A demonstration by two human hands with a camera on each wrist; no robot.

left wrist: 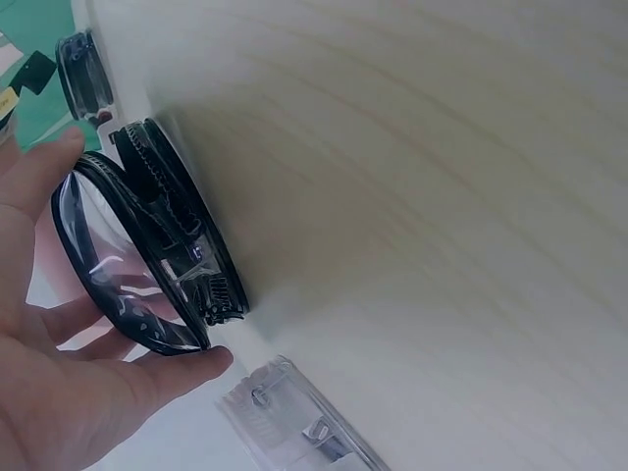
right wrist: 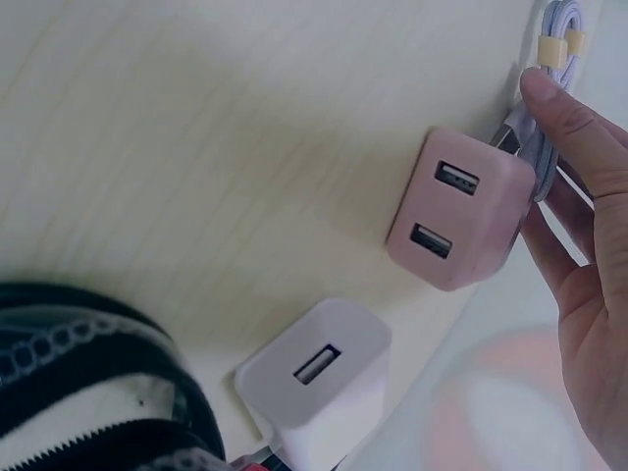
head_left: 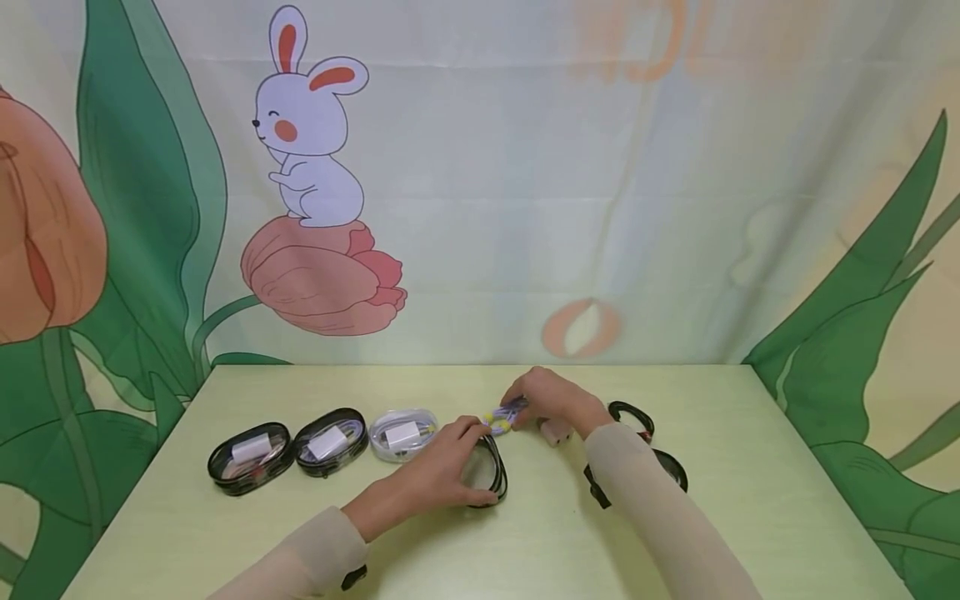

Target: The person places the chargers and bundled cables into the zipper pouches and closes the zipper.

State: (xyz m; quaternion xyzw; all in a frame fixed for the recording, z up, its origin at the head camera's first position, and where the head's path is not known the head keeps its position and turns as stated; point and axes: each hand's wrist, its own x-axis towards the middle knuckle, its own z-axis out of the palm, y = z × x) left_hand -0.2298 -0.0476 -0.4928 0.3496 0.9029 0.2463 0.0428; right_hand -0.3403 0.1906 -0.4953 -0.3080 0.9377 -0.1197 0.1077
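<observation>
My left hand (head_left: 427, 475) grips a clear oval case with black zipper trim (head_left: 501, 475), thumb at one end and fingers at the other. In the left wrist view the case is unzipped, its two black rims apart, and its clear side shows nothing inside. My right hand (head_left: 551, 396) pinches a coiled lavender cable (right wrist: 562, 39) with yellow ties between thumb and fingers. Just beside these fingers sits a pink charger plug (right wrist: 461, 211) with two USB ports. A paler plug (right wrist: 314, 363) with one port lies near it.
To the left stand two black-trimmed cases (head_left: 238, 490) and one white-trimmed case (head_left: 405, 457), each with a white plug inside. More black-trimmed cases (head_left: 675, 468) lie on the right, partly hidden by my right sleeve. A printed curtain (head_left: 480, 208) hangs behind the table (head_left: 525, 550).
</observation>
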